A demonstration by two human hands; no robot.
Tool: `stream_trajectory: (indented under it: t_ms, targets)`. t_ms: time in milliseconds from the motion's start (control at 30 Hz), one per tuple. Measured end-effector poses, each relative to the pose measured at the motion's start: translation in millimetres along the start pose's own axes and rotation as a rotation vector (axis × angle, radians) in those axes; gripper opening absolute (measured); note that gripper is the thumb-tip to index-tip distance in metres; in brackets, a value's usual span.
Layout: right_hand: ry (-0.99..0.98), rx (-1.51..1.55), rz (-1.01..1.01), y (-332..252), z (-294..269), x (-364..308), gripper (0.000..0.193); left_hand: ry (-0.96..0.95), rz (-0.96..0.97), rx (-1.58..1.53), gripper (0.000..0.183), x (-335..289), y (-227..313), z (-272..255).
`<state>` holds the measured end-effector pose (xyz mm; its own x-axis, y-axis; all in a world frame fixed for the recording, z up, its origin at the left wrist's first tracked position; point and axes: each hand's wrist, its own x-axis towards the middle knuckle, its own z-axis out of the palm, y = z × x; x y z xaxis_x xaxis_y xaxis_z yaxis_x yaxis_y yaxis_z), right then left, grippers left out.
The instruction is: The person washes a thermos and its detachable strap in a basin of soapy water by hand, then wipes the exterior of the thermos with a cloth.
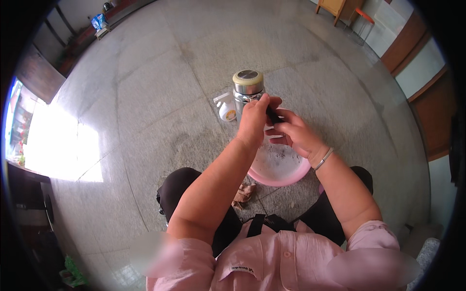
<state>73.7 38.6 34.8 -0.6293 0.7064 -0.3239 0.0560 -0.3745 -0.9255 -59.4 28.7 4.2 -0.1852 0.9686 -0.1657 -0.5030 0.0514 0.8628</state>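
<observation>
A small black, handle-like piece [274, 115] is pinched between my two hands above the basin; its exact kind is hard to make out. My left hand [254, 119] is closed on one end, thumb on top. Against the other end press the thumb and forefinger of my right hand [297, 135], its other fingers bent apart below. Just beyond my left hand stands a shiny metal flask [247, 87] with a cream lid, its lower part hidden by that hand. Below my hands is a pink basin [281, 182] with cloudy, sudsy water.
A white spray bottle [226, 108] stands left of the flask. Nearer my legs, a crumpled brown cloth [244, 194] lies on the grey tiled floor [160, 97]. Far right are an orange-topped stool [364, 16] and a wooden cabinet [335, 8]. Bright light falls at left.
</observation>
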Motion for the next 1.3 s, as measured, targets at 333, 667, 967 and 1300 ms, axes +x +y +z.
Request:
stream_trajectory:
  t_ms: [333,667,967,1300]
  targets:
    - [0.016,-0.019,-0.099,-1,-3,11,0.012,-0.055,-0.002,0.046,0.038,-8,-14,6]
    - [0.188,-0.369,-0.088,-1,-1,9,0.024,-0.059,0.027,0.093,0.037,-12,-18,6]
    - [0.041,-0.034,-0.131,7,4,-3,0.022,-0.107,-0.091,-0.028,0.037,-16,-20,5]
    - [0.193,-0.310,-0.128,-1,-15,-20,0.022,-0.152,0.007,0.196,0.034,-31,-7,13]
